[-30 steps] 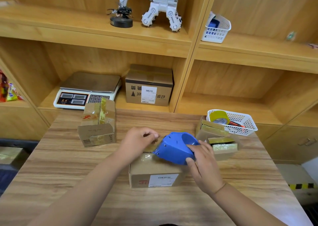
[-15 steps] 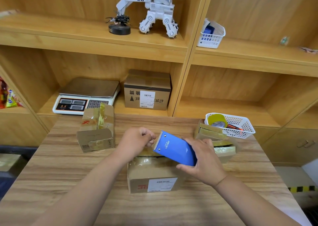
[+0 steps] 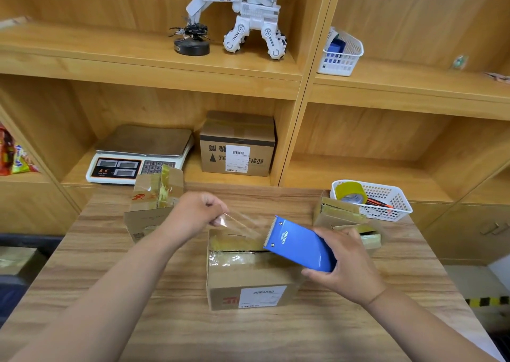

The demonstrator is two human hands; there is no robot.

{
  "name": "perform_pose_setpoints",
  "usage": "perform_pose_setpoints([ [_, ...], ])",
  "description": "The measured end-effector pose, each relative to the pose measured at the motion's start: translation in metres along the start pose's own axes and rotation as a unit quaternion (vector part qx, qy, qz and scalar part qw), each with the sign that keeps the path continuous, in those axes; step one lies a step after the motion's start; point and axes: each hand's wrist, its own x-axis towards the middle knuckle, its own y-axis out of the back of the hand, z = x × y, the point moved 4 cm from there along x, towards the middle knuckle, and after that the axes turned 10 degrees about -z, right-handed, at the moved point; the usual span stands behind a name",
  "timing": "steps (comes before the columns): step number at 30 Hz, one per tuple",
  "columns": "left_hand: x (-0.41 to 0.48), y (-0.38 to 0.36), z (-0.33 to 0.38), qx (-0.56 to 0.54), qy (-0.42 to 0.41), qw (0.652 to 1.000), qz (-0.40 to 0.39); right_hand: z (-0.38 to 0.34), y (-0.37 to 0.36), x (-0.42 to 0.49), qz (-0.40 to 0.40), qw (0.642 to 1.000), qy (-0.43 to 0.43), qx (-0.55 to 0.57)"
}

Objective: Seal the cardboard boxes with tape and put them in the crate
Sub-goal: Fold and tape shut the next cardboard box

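The cardboard box (image 3: pixel 249 276) sits mid-table (image 3: pixel 138 292), top seam apparently unsealed. Right hand (image 3: pixel 349 268) grips the blue tape dispenser (image 3: pixel 299 247) above the box's right edge. Left hand (image 3: pixel 194 215) pinches the clear tape (image 3: pixel 240 225) end — the strip spans between the hands, well apart.

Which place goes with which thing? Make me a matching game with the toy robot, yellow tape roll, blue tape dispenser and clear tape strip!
Things: 1 toy robot; 2 tape roll; 3 tape dispenser; 4 tape strip.
Places: A gripped by the right hand; B on the top shelf; C pinched by the left hand; D in the lower white basket.
Pairs: 1-B, 2-D, 3-A, 4-C.
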Motion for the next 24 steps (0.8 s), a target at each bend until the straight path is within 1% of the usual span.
perform_pose_setpoints([
  [3, 0.002, -0.002, 0.002, -0.001, -0.008, 1.0, 0.014, -0.003, 0.001, 0.005, -0.011, 0.998, 0.009, -0.058],
  [5, 0.005, -0.002, 0.002, 0.019, -0.013, 0.999, 0.027, -0.005, 0.001, 0.009, -0.018, 0.994, 0.005, -0.105],
  [8, 0.004, -0.007, 0.011, 0.089, -0.043, 0.993, 0.057, -0.009, 0.0, 0.018, -0.028, 0.985, -0.02, -0.171],
  [10, 0.001, -0.013, 0.02, 0.152, -0.066, 0.983, 0.076, -0.013, -0.001, 0.025, -0.041, 0.979, -0.037, -0.196],
  [12, -0.002, -0.02, 0.028, 0.223, -0.086, 0.965, 0.106, -0.016, -0.002, 0.031, -0.06, 0.973, -0.057, -0.214],
  [15, -0.004, -0.03, 0.037, 0.332, -0.105, 0.927, 0.138, -0.02, -0.004, 0.036, -0.074, 0.968, -0.078, -0.226],
  [17, -0.006, -0.037, 0.041, 0.409, -0.114, 0.893, 0.15, -0.022, -0.005, 0.039, -0.08, 0.962, -0.093, -0.244],
  [19, -0.014, -0.046, 0.049, 0.465, -0.159, 0.854, 0.171, -0.023, -0.006, 0.042, -0.077, 0.956, -0.108, -0.262],
  [21, -0.02, -0.055, 0.054, 0.479, -0.201, 0.832, 0.194, -0.024, -0.005, 0.047, -0.066, 0.955, -0.117, -0.265],
  [24, -0.022, -0.06, 0.056, 0.477, -0.206, 0.823, 0.229, -0.02, -0.005, 0.055, -0.055, 0.962, -0.132, -0.235],
])
